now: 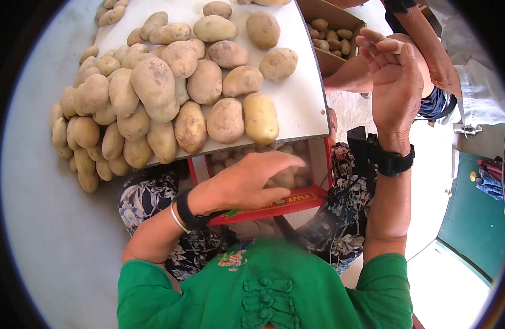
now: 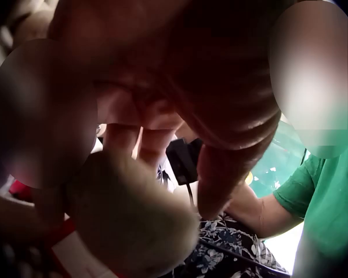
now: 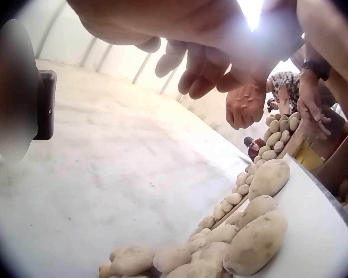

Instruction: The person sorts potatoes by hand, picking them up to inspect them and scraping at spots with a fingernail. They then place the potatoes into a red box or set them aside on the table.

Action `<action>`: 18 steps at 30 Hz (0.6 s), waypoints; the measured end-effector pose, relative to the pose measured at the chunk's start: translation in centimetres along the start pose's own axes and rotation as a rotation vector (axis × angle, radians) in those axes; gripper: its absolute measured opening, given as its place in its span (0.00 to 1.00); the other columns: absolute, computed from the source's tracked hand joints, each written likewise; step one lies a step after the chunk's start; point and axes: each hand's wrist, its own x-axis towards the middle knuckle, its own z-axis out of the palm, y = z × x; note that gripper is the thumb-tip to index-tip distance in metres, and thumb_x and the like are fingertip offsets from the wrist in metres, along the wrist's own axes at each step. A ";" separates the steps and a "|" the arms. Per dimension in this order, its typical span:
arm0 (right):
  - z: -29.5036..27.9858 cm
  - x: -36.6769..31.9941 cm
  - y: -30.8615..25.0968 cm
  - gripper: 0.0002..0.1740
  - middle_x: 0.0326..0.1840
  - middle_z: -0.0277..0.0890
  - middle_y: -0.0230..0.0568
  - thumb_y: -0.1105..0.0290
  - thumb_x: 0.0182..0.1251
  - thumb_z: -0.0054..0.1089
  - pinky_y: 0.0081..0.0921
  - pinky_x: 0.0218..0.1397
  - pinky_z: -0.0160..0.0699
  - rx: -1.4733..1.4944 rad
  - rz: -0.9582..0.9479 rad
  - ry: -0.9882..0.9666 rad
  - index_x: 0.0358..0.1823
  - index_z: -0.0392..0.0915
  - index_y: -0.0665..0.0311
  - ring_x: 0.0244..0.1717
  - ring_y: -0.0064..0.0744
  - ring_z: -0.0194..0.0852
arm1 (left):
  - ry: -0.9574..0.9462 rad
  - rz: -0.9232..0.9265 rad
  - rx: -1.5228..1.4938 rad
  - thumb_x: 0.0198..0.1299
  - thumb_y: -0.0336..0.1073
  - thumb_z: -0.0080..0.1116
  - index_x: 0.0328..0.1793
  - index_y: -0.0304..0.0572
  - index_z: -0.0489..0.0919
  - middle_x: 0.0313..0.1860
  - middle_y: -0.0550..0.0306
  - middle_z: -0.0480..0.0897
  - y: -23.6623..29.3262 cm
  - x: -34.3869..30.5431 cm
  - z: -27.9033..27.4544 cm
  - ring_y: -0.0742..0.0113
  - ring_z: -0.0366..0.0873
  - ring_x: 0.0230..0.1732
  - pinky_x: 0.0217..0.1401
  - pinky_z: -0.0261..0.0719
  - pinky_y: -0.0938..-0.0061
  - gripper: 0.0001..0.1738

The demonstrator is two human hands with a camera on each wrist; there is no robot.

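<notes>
My left hand (image 1: 244, 181) is over a red-sided box (image 1: 312, 194) of potatoes below the table edge, its index finger and thumb spread apart. A blurred potato (image 1: 285, 178) shows beneath the gap between them. Up close in the left wrist view, a potato (image 2: 133, 220) lies below the fingers and left of the thumb. My right hand (image 1: 395, 90) is raised off the table's right side, palm showing, fingers loosely bent with nothing in them. Nearest it on the white tabletop (image 1: 299, 104) is a potato (image 1: 278, 64).
A large potato heap (image 1: 115, 104) covers the table's left part, with several loose potatoes along the front edge. Another person's arm (image 1: 428, 49) reaches in at upper right, near a cardboard box (image 1: 332, 63) of potatoes. My knees flank the red-sided box.
</notes>
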 end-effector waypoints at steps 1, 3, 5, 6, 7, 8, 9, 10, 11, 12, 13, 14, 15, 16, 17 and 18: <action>0.3 0.1 0.1 0.21 0.55 0.74 0.58 0.59 0.76 0.33 0.39 0.66 0.63 0.001 -0.005 0.002 0.41 0.72 0.68 0.57 0.44 0.73 | -0.002 0.002 0.005 0.54 0.29 0.63 0.59 0.39 0.72 0.50 0.49 0.80 0.1 0.1 -0.3 0.56 0.81 0.50 0.46 0.83 0.68 0.25; 0.6 0.1 0.2 0.22 0.49 0.79 0.51 0.59 0.77 0.35 0.30 0.59 0.69 0.044 -0.021 0.002 0.39 0.74 0.70 0.50 0.35 0.77 | 0.044 -0.034 -0.012 0.54 0.27 0.62 0.60 0.38 0.73 0.50 0.49 0.80 0.1 0.2 -0.5 0.58 0.82 0.50 0.45 0.84 0.71 0.25; 0.9 -0.1 0.2 0.22 0.48 0.79 0.51 0.60 0.77 0.35 0.29 0.59 0.69 0.054 -0.002 -0.007 0.39 0.74 0.71 0.50 0.34 0.77 | 0.063 -0.029 -0.042 0.54 0.26 0.62 0.58 0.37 0.73 0.49 0.49 0.80 0.5 0.3 -1.0 0.59 0.82 0.49 0.44 0.84 0.71 0.24; 1.1 0.0 0.1 0.22 0.48 0.79 0.50 0.60 0.77 0.34 0.28 0.59 0.70 0.071 0.013 -0.012 0.40 0.74 0.71 0.49 0.34 0.77 | 0.080 -0.026 -0.063 0.54 0.26 0.61 0.57 0.37 0.74 0.49 0.49 0.80 0.8 0.4 -1.5 0.60 0.83 0.48 0.44 0.84 0.71 0.22; 1.5 0.0 0.0 0.22 0.49 0.79 0.49 0.60 0.77 0.35 0.28 0.58 0.70 0.061 0.035 -0.013 0.40 0.74 0.70 0.49 0.33 0.77 | 0.149 -0.029 -0.103 0.55 0.25 0.60 0.55 0.36 0.75 0.48 0.52 0.80 1.1 0.4 -1.7 0.64 0.83 0.45 0.42 0.83 0.73 0.19; 1.9 0.1 0.0 0.22 0.49 0.79 0.49 0.60 0.77 0.35 0.28 0.58 0.70 0.067 0.027 -0.018 0.40 0.74 0.70 0.49 0.33 0.77 | 0.156 -0.026 -0.096 0.55 0.25 0.60 0.55 0.36 0.75 0.48 0.52 0.80 1.3 0.3 -2.2 0.64 0.83 0.45 0.42 0.83 0.73 0.19; 2.2 0.0 -0.1 0.21 0.49 0.79 0.48 0.60 0.77 0.35 0.28 0.58 0.71 0.062 0.028 -0.018 0.40 0.74 0.70 0.50 0.32 0.76 | 0.244 -0.036 -0.077 0.56 0.25 0.59 0.54 0.36 0.75 0.47 0.53 0.80 1.7 0.2 -2.7 0.67 0.82 0.43 0.42 0.83 0.75 0.18; 2.5 0.1 0.0 0.21 0.49 0.79 0.47 0.60 0.77 0.36 0.27 0.58 0.71 0.055 0.026 -0.018 0.41 0.75 0.70 0.50 0.32 0.76 | 0.333 -0.042 -0.058 0.57 0.25 0.58 0.54 0.36 0.75 0.46 0.55 0.80 1.8 0.2 -3.1 0.70 0.82 0.42 0.41 0.82 0.76 0.17; 2.8 0.3 0.2 0.19 0.48 0.79 0.46 0.61 0.76 0.40 0.25 0.57 0.70 0.092 0.032 -0.018 0.42 0.76 0.69 0.50 0.29 0.75 | 0.451 -0.006 -0.091 0.60 0.25 0.55 0.55 0.36 0.74 0.46 0.56 0.80 1.5 0.2 -3.4 0.75 0.79 0.38 0.42 0.80 0.80 0.16; 3.2 0.6 0.2 0.19 0.48 0.79 0.46 0.61 0.76 0.40 0.25 0.57 0.70 0.090 0.024 -0.021 0.42 0.76 0.69 0.50 0.29 0.75 | 0.571 0.024 -0.128 0.59 0.26 0.56 0.55 0.37 0.74 0.44 0.58 0.81 1.3 0.2 -3.9 0.77 0.78 0.36 0.38 0.77 0.82 0.17; 3.6 0.7 0.2 0.17 0.47 0.79 0.44 0.62 0.75 0.43 0.24 0.57 0.70 0.014 0.042 -0.033 0.43 0.76 0.69 0.50 0.28 0.75 | 0.688 0.048 -0.168 0.59 0.27 0.56 0.56 0.37 0.74 0.42 0.60 0.82 1.2 0.2 -4.4 0.79 0.76 0.33 0.35 0.74 0.85 0.17; 4.0 0.7 0.5 0.15 0.47 0.79 0.42 0.63 0.74 0.47 0.23 0.56 0.69 -0.061 0.069 -0.044 0.44 0.76 0.70 0.51 0.26 0.74 | 0.758 0.068 -0.213 0.60 0.27 0.55 0.57 0.37 0.73 0.42 0.59 0.81 1.2 0.2 -4.9 0.79 0.76 0.34 0.36 0.73 0.85 0.18; 4.4 0.7 1.1 0.13 0.46 0.79 0.41 0.67 0.68 0.55 0.23 0.55 0.70 -0.079 0.084 -0.078 0.46 0.77 0.69 0.49 0.23 0.73 | 0.828 0.085 -0.259 0.61 0.27 0.54 0.58 0.37 0.72 0.43 0.58 0.81 1.5 0.2 -5.3 0.79 0.75 0.34 0.37 0.72 0.86 0.18; 4.5 0.7 2.0 0.13 0.46 0.79 0.41 0.67 0.68 0.55 0.23 0.55 0.70 -0.080 0.096 -0.077 0.46 0.77 0.69 0.49 0.23 0.73 | 0.827 0.075 -0.265 0.61 0.27 0.54 0.58 0.37 0.72 0.43 0.58 0.81 1.6 0.0 -5.6 0.79 0.75 0.34 0.37 0.72 0.86 0.18; 4.6 0.8 2.9 0.13 0.47 0.79 0.41 0.68 0.65 0.57 0.23 0.53 0.70 -0.307 -0.014 -0.204 0.47 0.76 0.68 0.48 0.24 0.73 | 0.858 0.075 -0.297 0.61 0.27 0.54 0.59 0.37 0.71 0.44 0.57 0.81 1.7 -0.1 -6.0 0.79 0.75 0.36 0.37 0.72 0.86 0.19; 4.9 0.8 3.4 0.14 0.47 0.79 0.40 0.68 0.62 0.59 0.23 0.52 0.71 -0.533 -0.131 -0.331 0.47 0.76 0.67 0.46 0.25 0.73 | 0.889 0.080 -0.327 0.61 0.26 0.53 0.60 0.37 0.69 0.44 0.55 0.81 1.7 -0.2 -6.2 0.78 0.75 0.37 0.38 0.72 0.86 0.20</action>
